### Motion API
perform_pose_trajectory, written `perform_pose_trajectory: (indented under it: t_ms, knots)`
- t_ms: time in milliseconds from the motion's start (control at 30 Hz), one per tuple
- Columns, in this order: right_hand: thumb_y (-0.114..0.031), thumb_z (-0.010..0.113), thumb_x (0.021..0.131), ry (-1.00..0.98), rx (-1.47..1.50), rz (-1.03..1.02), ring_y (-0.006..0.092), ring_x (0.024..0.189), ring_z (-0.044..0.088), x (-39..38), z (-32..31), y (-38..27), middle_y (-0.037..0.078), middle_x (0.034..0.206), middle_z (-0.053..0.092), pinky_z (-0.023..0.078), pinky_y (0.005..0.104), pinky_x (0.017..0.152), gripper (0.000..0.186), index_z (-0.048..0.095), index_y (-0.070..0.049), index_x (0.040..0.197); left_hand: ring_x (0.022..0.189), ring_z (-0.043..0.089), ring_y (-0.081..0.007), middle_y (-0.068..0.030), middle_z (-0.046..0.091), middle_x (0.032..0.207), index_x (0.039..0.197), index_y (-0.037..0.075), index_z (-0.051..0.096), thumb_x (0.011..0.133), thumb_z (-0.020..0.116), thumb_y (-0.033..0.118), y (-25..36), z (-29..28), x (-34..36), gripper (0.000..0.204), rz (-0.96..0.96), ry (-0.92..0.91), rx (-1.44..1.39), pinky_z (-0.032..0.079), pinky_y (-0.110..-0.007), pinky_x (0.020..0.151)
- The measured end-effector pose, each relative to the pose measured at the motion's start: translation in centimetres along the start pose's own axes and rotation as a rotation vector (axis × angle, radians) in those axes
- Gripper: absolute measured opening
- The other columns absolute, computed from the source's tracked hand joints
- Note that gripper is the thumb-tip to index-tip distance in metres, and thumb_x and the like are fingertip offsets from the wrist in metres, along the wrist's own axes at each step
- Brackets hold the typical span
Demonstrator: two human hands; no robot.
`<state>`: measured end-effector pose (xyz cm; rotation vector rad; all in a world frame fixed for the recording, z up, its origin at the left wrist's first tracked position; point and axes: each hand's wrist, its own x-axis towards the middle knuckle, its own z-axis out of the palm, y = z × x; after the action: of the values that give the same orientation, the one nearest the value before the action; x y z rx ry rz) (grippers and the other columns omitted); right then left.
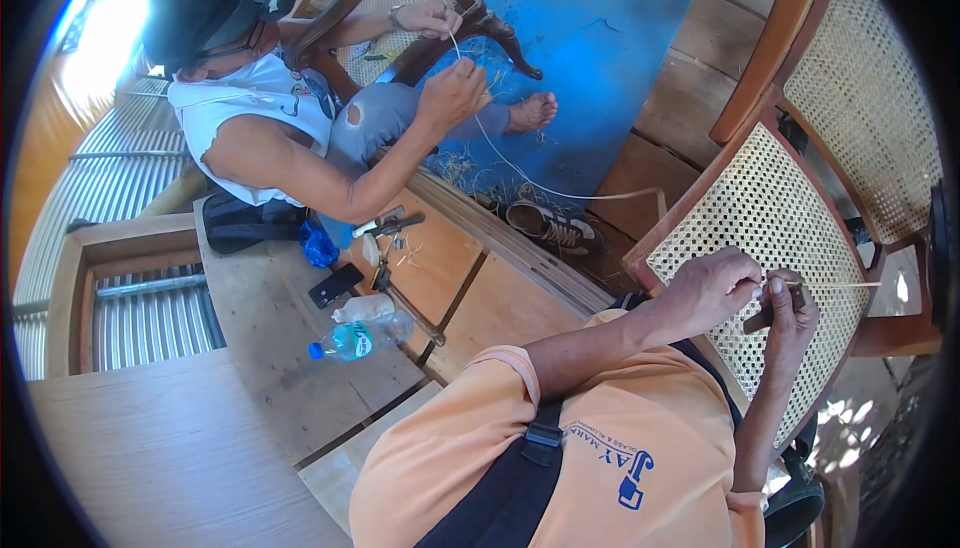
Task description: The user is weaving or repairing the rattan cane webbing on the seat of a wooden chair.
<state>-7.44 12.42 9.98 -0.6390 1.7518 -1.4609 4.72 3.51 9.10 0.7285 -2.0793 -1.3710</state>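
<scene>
At 3 o'clock, left hand [712, 288] pinches a thin cane strand [840, 285] tight vs the woven chair panel [760, 218], fingers closed on it; right hand [790, 313] wraps shut round a small dark tool [762, 320], tip near the strand. Co-worker [260, 98] at 11 o'clock pulls cane on another chair; bottle [350, 340] at 8 o'clock on bench

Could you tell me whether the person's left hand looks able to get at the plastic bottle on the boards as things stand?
Probably not without letting go: the left hand is up at the woven chair seat, fingers pinching a strand, and the plastic bottle lies well off to the left, nothing between.
</scene>
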Motion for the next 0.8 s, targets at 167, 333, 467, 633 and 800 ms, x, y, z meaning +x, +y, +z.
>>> perform_pose_trajectory:
  t_ms: [167, 333, 467, 633, 800]
  knots:
    - [-0.018, 0.059, 0.084, 0.005, -0.066, -0.076, 0.0023, 0.048, 0.040, -0.2, 0.0, 0.4, -0.001, 0.062, 0.050, 0.030, 0.0152, 0.039, 0.015, 0.061, -0.003, 0.085, 0.068, 0.056, -0.0291, -0.0111, 0.053, 0.075, 0.081, 0.004, 0.051, 0.074, 0.054, 0.005, -0.6, 0.2, 0.0, 0.007, 0.063, 0.019, 0.024, 0.046, -0.038, 0.059]
    - [-0.013, 0.059, 0.083, -0.025, -0.080, -0.020, 0.0032, 0.053, 0.042, -0.4, 0.1, 0.2, -0.001, 0.064, 0.051, 0.031, 0.0163, 0.044, 0.011, 0.062, -0.003, 0.085, 0.065, 0.056, -0.0292, -0.0110, 0.052, 0.076, 0.081, 0.005, 0.050, 0.074, 0.055, 0.005, -0.6, 0.2, -0.2, 0.008, 0.075, 0.053, 0.104, 0.046, -0.037, 0.056]
    - [-0.010, 0.059, 0.082, -0.029, -0.072, -0.044, 0.0047, 0.059, 0.045, -0.5, 0.2, 0.7, 0.000, 0.070, 0.055, 0.035, 0.0178, 0.051, 0.009, 0.061, -0.001, 0.083, 0.064, 0.057, -0.0289, -0.0107, 0.053, 0.076, 0.080, 0.005, 0.050, 0.074, 0.055, 0.005, -0.8, 0.3, -0.4, 0.008, 0.062, 0.074, 0.131, 0.046, -0.038, 0.055]
    - [-0.006, 0.059, 0.081, -0.040, -0.108, -0.099, 0.0068, 0.062, 0.047, -0.7, 0.1, 0.8, 0.004, 0.078, 0.060, 0.039, 0.0199, 0.057, 0.007, 0.061, 0.000, 0.080, 0.065, 0.057, -0.0287, -0.0101, 0.054, 0.076, 0.080, 0.005, 0.050, 0.074, 0.054, 0.004, -0.8, 0.3, -0.3, 0.007, 0.041, 0.088, 0.123, 0.047, -0.038, 0.056]
    - [-0.007, 0.059, 0.081, -0.033, -0.117, -0.098, 0.0067, 0.062, 0.046, -0.8, 0.3, 0.3, 0.002, 0.073, 0.057, 0.038, 0.0198, 0.056, 0.007, 0.062, 0.000, 0.081, 0.067, 0.058, -0.0275, -0.0100, 0.055, 0.077, 0.082, 0.006, 0.050, 0.071, 0.054, -0.002, -1.1, 0.0, -0.2, 0.015, 0.028, 0.076, 0.118, 0.046, -0.035, 0.056]
